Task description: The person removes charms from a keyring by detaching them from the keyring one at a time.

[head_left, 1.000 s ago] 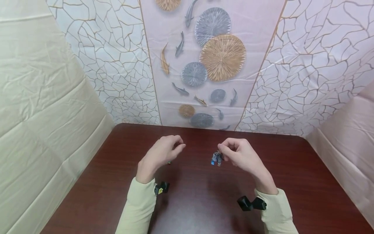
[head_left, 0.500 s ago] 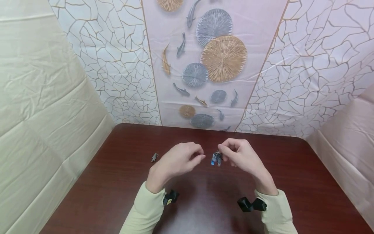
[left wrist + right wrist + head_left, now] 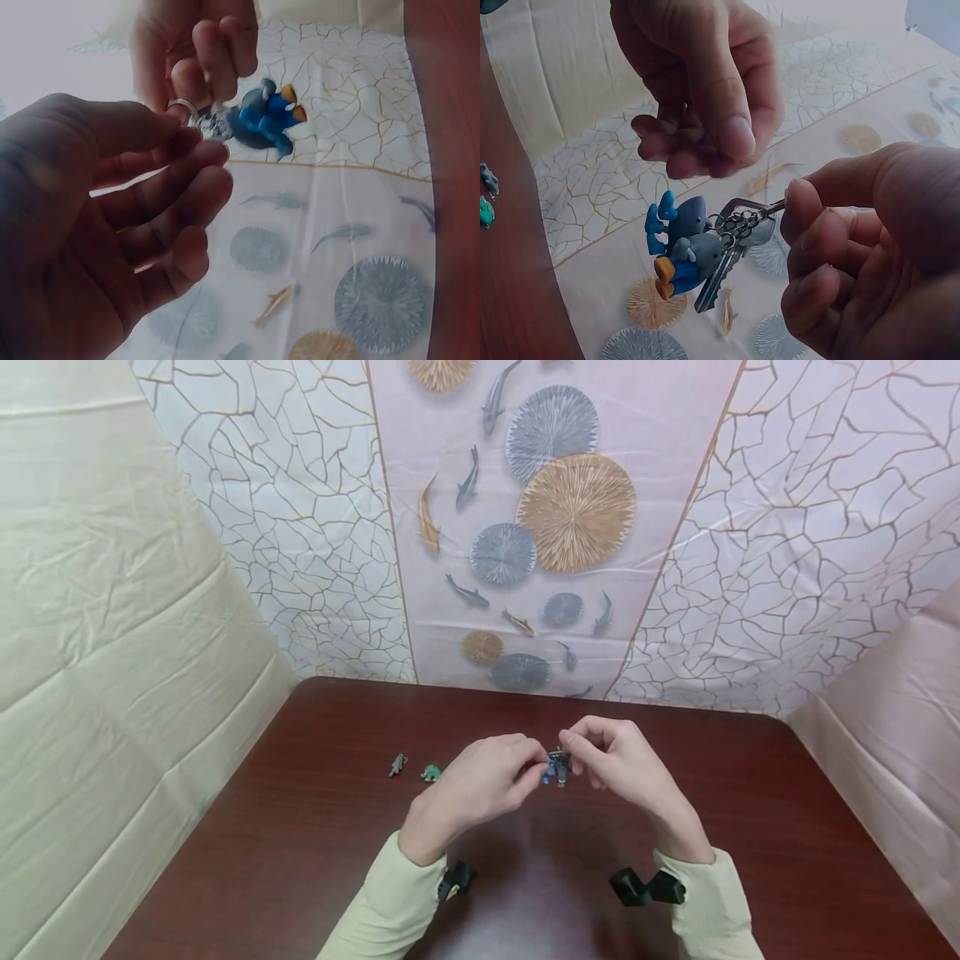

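My right hand pinches a metal key ring between thumb and finger above the table. From the ring, on short chains, hang a grey-and-blue figure charm, another with orange feet, and a silver key. Close by on the left is my left hand, its thumb and fingers loosely bent. The right wrist view shows a gap between it and the charms. In the left wrist view its thumb tip overlaps the ring's edge, where contact is unclear.
On the brown table, left of the hands, lie a small grey object and a small green object. Patterned cloth hangs behind the table, with plain cloth at both sides.
My left hand has moved right, from the table's left part to beside the charms, uncovering the grey and green objects. My right hand stays in place with the key ring.
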Demonstrator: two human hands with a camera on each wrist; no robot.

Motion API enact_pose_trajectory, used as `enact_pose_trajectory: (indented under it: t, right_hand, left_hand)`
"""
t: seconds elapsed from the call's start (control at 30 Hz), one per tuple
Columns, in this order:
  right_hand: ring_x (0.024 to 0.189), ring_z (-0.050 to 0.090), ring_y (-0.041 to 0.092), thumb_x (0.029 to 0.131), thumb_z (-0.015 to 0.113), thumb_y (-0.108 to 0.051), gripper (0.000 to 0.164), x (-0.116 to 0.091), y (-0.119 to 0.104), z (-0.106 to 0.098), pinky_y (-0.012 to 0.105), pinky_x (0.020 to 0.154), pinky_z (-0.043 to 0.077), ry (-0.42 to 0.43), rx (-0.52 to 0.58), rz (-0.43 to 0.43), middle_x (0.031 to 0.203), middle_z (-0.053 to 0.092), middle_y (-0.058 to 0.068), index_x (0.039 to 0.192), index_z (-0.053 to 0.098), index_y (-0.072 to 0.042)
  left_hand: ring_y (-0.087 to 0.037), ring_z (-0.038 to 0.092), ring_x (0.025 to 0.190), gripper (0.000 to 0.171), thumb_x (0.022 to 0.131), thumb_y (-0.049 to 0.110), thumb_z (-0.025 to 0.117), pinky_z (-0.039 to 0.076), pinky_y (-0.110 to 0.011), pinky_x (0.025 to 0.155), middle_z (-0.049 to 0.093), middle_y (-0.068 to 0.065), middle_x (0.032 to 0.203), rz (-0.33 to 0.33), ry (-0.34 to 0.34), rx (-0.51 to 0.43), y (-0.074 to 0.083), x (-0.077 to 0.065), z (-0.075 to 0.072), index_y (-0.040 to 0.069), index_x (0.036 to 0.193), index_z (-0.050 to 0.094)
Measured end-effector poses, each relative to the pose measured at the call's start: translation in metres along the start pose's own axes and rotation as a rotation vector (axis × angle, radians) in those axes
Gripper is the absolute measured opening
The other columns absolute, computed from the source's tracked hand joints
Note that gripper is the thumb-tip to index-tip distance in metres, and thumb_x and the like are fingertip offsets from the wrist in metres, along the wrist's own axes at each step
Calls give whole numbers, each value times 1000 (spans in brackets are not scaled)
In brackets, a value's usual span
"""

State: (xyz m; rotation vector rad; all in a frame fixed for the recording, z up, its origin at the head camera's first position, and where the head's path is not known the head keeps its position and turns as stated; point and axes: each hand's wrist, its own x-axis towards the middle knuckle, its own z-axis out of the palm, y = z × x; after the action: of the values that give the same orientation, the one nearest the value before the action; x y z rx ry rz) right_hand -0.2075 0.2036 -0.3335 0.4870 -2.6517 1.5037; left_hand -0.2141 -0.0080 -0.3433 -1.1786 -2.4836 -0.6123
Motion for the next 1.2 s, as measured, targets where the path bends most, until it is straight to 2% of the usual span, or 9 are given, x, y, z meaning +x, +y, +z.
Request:
enact_pose_trajectory:
  t: [0.27, 0.43, 0.6, 0.9, 1.2]
  right_hand:
    - [44, 47, 12, 97, 61, -28, 22, -1, 0, 1, 30, 41, 42, -14, 18, 3, 62, 56, 7, 84, 64, -10]
    - [44, 47, 12, 97, 61, -27, 23, -1, -1, 2, 30, 41, 41, -20, 24, -1, 62, 55, 5, 83, 63, -9]
    - [44, 47, 11, 98, 59, -26, 24, -1, -2, 2, 29, 41, 41, -21, 35, -10, 62, 55, 6, 85, 63, -7]
    - [43, 47, 12, 98, 60, -24, 25, 0, 0, 2, 29, 41, 41, -18, 47, -15, 61, 54, 2, 83, 62, -5]
    - [43, 46, 12, 98, 60, -24, 26, 1, 0, 1, 29, 39, 39, -14, 63, -27, 60, 53, 3, 81, 61, -4]
  left_hand:
    - [-3, 54, 67, 12, 94, 25, 63, 47, -20, 61, 66, 9, 82, -38, 26, 79, 8, 1, 9, 18, 99, 71]
    - [-4, 55, 65, 13, 92, 28, 66, 46, -19, 57, 66, 8, 79, -50, 74, 109, 11, 2, 15, 17, 95, 72]
    - [-8, 55, 65, 15, 89, 30, 70, 46, -21, 55, 64, 6, 76, -51, 162, 152, 14, 3, 22, 16, 91, 72]
    - [-13, 57, 65, 20, 84, 34, 76, 47, -25, 56, 60, 4, 71, -70, 365, 287, 17, 5, 38, 16, 81, 68]
    - [-14, 55, 64, 9, 82, 23, 73, 42, -25, 55, 59, 3, 71, -110, 451, 315, 19, 7, 44, 15, 80, 69]
